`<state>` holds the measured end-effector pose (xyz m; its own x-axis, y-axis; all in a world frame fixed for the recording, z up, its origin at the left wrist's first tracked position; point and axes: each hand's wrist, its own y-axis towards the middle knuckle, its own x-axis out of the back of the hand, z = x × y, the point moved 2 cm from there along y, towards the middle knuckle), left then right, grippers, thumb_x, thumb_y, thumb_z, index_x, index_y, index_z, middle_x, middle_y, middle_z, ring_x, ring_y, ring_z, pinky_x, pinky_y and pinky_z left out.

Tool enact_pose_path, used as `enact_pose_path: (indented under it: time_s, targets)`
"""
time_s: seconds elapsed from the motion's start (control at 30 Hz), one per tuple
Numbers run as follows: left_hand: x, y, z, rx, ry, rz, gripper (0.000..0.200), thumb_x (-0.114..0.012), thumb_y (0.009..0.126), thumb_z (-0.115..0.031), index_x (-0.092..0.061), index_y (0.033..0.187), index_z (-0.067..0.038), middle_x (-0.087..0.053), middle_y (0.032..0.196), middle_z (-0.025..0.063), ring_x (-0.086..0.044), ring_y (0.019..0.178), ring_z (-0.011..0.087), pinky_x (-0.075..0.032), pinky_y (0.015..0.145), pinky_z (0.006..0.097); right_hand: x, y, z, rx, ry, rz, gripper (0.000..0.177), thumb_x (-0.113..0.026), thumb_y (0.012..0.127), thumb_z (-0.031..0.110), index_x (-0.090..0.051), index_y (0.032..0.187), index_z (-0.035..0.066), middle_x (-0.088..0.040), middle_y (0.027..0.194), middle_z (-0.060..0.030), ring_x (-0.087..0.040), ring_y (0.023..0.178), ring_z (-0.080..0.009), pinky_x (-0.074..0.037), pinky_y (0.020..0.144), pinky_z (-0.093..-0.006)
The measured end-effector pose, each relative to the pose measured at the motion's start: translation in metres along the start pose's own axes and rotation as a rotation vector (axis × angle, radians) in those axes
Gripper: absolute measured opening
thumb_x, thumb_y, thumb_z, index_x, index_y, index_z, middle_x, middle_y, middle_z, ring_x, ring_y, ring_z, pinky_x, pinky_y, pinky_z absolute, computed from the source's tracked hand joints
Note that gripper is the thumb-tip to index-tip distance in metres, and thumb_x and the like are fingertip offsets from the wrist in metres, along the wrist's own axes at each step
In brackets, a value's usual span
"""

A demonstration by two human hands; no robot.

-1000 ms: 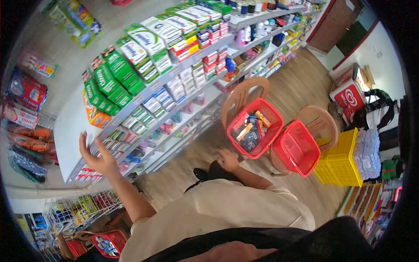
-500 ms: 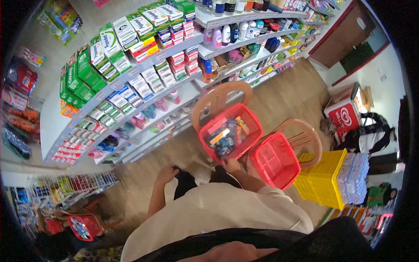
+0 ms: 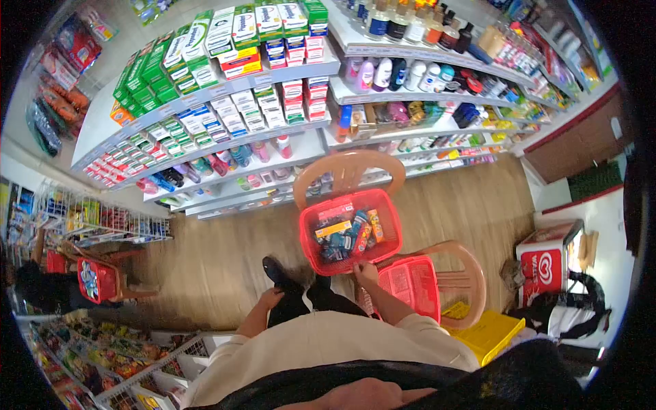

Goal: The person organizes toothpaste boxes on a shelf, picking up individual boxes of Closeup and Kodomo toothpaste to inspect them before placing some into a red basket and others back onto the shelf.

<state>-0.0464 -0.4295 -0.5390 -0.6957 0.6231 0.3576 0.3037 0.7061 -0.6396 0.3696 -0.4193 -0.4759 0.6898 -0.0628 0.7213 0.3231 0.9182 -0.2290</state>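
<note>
Basket (image 3: 389, 215) long axis sideways; R hand (image 3: 365, 272) at rim (image 3: 331, 271), L hand (image 3: 270, 298) apart; fingers unclear.

We log "WALL'S" first: white capitals under a heart logo on the red-fronted cabinet (image 3: 529, 280), right side, clear enough. Top shelf, white-and-green boxes (image 3: 244, 26): we read the repeated brand as "Pepsodent", probably, since the lettering is tilted and soft. Green boxes (image 3: 142, 76) beside them carry white lettering, too blurred for us. Bottle labels (image 3: 378, 26) and print on the yellow-orange box (image 3: 333, 229) in the red basket (image 3: 311, 254): too small to read.
</note>
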Motion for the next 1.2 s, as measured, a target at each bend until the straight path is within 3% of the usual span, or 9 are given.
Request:
enact_pose_path:
  time_s: [0.07, 0.13, 0.27, 0.43, 0.7, 0.87, 0.93, 1.1, 1.2]
  targets:
    - [-0.038, 0.031, 0.083, -0.213, 0.935, 0.293, 0.037, -0.059, 0.092, -0.035, -0.070, 0.113, -0.006, -0.070, 0.100, 0.0192, -0.069, 0.094, 0.0329, -0.053, 0.084, 0.0447, -0.001, 0.018, 0.007, -0.067, 0.045, 0.089, 0.025, -0.064, 0.086, 0.029, -0.068, 0.095, 0.006, -0.068, 0.087, -0.0199, -0.066, 0.084, -0.0405, -0.053, 0.078, -0.0471]
    - [-0.039, 0.003, 0.121, 0.258, 0.336, 0.322, 0.033, -0.056, 0.094, -0.032, -0.071, 0.103, -0.005, -0.070, 0.094, 0.0197, -0.069, 0.083, 0.0308, -0.054, 0.076, 0.0451, -0.005, 0.045, 0.009, 0.004, 0.011, 0.090, 0.026, -0.064, 0.085, 0.027, -0.065, 0.103, 0.008, -0.066, 0.095, -0.0201, -0.064, 0.091, -0.0415, -0.053, 0.081, -0.0466]
    - [-0.029, -0.018, 0.113, 0.170, 0.475, 0.253, 0.034, -0.059, 0.092, -0.034, -0.070, 0.104, -0.004, -0.069, 0.087, 0.0182, -0.069, 0.076, 0.0278, -0.055, 0.072, 0.0428, -0.012, 0.099, 0.024, 0.075, -0.362, 0.258, 0.042, -0.065, 0.082, 0.025, -0.060, 0.123, 0.016, -0.054, 0.127, -0.0154, -0.052, 0.119, -0.0375, -0.046, 0.095, -0.0543]
    - [-0.024, -0.031, 0.080, 0.555, -0.181, -0.245, 0.045, -0.065, 0.087, -0.036, -0.066, 0.115, -0.001, -0.069, 0.080, 0.0176, -0.068, 0.074, 0.0278, -0.054, 0.076, 0.0386, -0.059, 0.161, 0.013, 0.246, -0.590, 0.350, 0.048, -0.058, 0.086, 0.019, -0.055, 0.134, 0.027, -0.041, 0.146, -0.0077, -0.034, 0.141, -0.0316, -0.034, 0.107, -0.0621]
    - [-0.053, 0.027, 0.071, 0.077, -0.306, -0.272, 0.045, -0.067, 0.088, -0.041, -0.066, 0.115, -0.005, -0.071, 0.095, 0.0170, -0.069, 0.088, 0.0290, -0.053, 0.083, 0.0385, -0.113, 0.183, -0.008, -0.280, -0.326, 0.504, 0.038, -0.040, 0.099, 0.027, -0.052, 0.134, 0.017, -0.051, 0.139, -0.0153, -0.056, 0.122, -0.0397, -0.048, 0.098, -0.0516]
    - [-0.077, 0.060, 0.084, -0.095, 0.327, -0.088, 0.043, -0.066, 0.088, -0.044, -0.069, 0.108, -0.006, -0.071, 0.096, 0.0153, -0.068, 0.094, 0.0293, -0.052, 0.086, 0.0380, -0.122, 0.177, -0.047, -0.239, -0.372, 0.473, 0.038, -0.046, 0.097, 0.025, -0.051, 0.132, 0.013, -0.055, 0.133, -0.0194, -0.058, 0.119, -0.0376, -0.050, 0.094, -0.0514]
    - [-0.090, 0.081, 0.084, -0.240, 0.401, -0.138, 0.036, -0.065, 0.090, -0.039, -0.070, 0.106, -0.007, -0.072, 0.096, 0.0147, -0.068, 0.094, 0.0291, -0.052, 0.087, 0.0372, -0.109, 0.172, -0.044, 0.228, -0.342, 0.370, 0.036, -0.057, 0.093, 0.024, -0.056, 0.126, 0.009, -0.063, 0.119, -0.0180, -0.065, 0.106, -0.0347, -0.053, 0.086, -0.0496]
    - [-0.050, 0.101, -0.069, 0.015, -0.664, -0.101, 0.024, -0.063, 0.092, -0.027, -0.071, 0.100, -0.006, -0.070, 0.091, 0.0110, -0.068, 0.091, 0.0222, -0.053, 0.080, 0.0358, -0.108, 0.163, -0.065, 0.082, 0.024, 0.639, 0.031, -0.067, 0.092, 0.030, -0.065, 0.112, 0.006, -0.068, 0.094, -0.0127, -0.067, 0.077, -0.0191, -0.056, 0.069, -0.0310]
    - [-0.026, 0.091, -0.186, 0.216, -0.764, -0.006, 0.025, -0.067, 0.091, -0.026, -0.068, 0.106, -0.006, -0.068, 0.086, 0.0077, -0.066, 0.088, 0.0174, -0.053, 0.075, 0.0318, -0.080, 0.133, -0.038, -0.309, 0.623, 0.904, 0.046, -0.062, 0.096, 0.037, -0.060, 0.121, -0.001, -0.068, 0.101, -0.0083, -0.067, 0.082, -0.0159, -0.056, 0.074, -0.0300]
